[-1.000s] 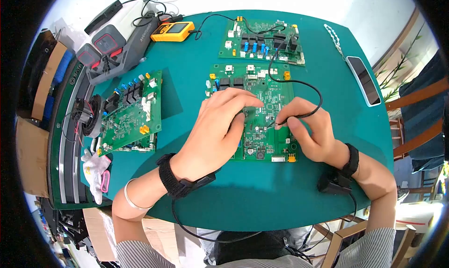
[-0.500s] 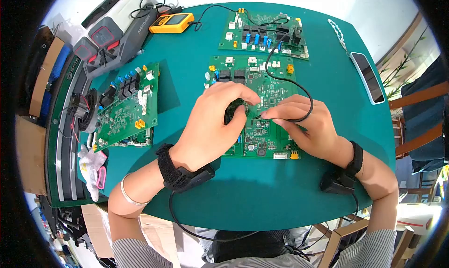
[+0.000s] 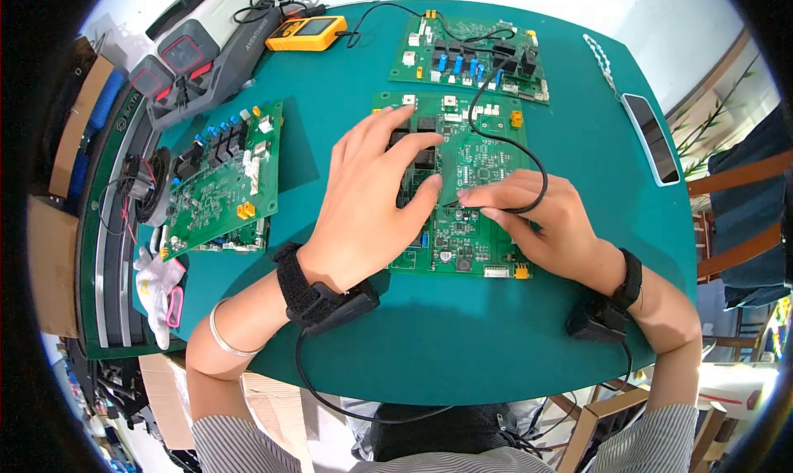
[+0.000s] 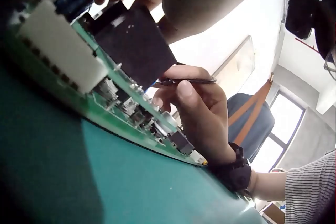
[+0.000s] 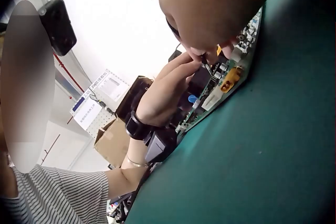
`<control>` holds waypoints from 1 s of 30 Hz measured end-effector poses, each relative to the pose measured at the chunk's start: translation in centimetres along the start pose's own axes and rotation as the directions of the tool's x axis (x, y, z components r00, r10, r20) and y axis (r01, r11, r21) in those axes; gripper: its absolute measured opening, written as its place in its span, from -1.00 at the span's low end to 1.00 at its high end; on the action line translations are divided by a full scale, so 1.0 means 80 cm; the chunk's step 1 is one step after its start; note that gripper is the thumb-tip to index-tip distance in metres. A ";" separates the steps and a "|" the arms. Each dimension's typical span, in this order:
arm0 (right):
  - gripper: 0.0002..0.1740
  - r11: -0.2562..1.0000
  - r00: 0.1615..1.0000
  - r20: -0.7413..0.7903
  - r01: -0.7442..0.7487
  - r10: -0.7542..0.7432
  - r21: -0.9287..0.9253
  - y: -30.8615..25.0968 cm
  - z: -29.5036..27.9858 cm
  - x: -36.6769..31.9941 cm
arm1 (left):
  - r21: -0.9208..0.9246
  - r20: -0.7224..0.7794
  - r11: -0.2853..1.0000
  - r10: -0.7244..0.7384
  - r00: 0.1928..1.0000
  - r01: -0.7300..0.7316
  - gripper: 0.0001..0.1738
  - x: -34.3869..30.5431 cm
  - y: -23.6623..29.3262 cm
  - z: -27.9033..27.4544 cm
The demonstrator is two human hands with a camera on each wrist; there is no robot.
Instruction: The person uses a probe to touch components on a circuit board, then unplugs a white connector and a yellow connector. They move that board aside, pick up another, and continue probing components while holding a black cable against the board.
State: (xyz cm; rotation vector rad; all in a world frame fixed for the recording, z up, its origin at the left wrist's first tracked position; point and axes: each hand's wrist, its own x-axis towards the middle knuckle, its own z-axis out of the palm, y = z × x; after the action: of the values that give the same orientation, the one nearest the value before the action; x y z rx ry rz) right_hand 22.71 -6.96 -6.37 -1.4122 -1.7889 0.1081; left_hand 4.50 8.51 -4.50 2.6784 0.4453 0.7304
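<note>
My right hand [image 3: 549, 213] pinches the end of a black cable [image 3: 538, 163] between thumb and fingers, its thin tip close over the middle of a green circuit board [image 3: 487, 246]. On the board's left part, my left hand [image 3: 355, 184] lies with fingers spread over the black relays [image 3: 425, 155], partly hiding them. In the left wrist view, a large black relay [image 4: 134, 45] and a white connector [image 4: 60, 48] stand close to the camera. The right wrist view has the left hand [image 5: 165, 90] beside the pinching fingertips.
A second circuit board [image 3: 401, 72] lies behind, crossed by the cable that runs to a yellow handheld meter [image 3: 307, 33]. More boards [image 3: 223, 184] are stacked at left, near a speaker [image 3: 153, 188] and white gloves [image 3: 157, 291]. A phone [image 3: 650, 138] rests at right.
My right hand moved left over the board with the cable tip, then stayed about there. My left hand shifted up and left, spreading its fingers over the relays.
</note>
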 end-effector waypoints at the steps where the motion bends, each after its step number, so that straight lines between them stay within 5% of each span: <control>1: -0.67 1.000 1.000 -0.009 0.008 -0.008 0.000 0.001 0.001 -0.001 | -0.001 0.001 1.000 0.001 1.000 -0.001 -0.58 -0.001 -0.001 0.001; 9: -0.70 1.000 0.999 -0.032 0.009 -0.009 -0.015 -0.002 -0.002 -0.001 | -0.122 0.097 0.991 -0.050 0.994 0.061 -0.38 -0.001 -0.007 0.004; 22: -0.70 0.997 0.997 0.035 0.074 -0.073 -0.030 -0.001 -0.004 0.002 | -0.112 0.115 0.991 -0.065 0.991 0.078 -0.37 -0.003 -0.005 0.006; 30: -0.67 0.995 0.995 0.047 0.085 -0.083 -0.043 -0.004 -0.003 0.002 | -0.129 0.164 0.988 -0.059 0.985 0.081 -0.67 -0.001 -0.005 0.001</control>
State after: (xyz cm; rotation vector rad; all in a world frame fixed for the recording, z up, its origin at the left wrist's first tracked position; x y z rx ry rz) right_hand 22.64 -7.06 -5.94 -1.3738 -1.8958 0.0561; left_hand 4.37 8.82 -4.77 2.5553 0.4304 0.5020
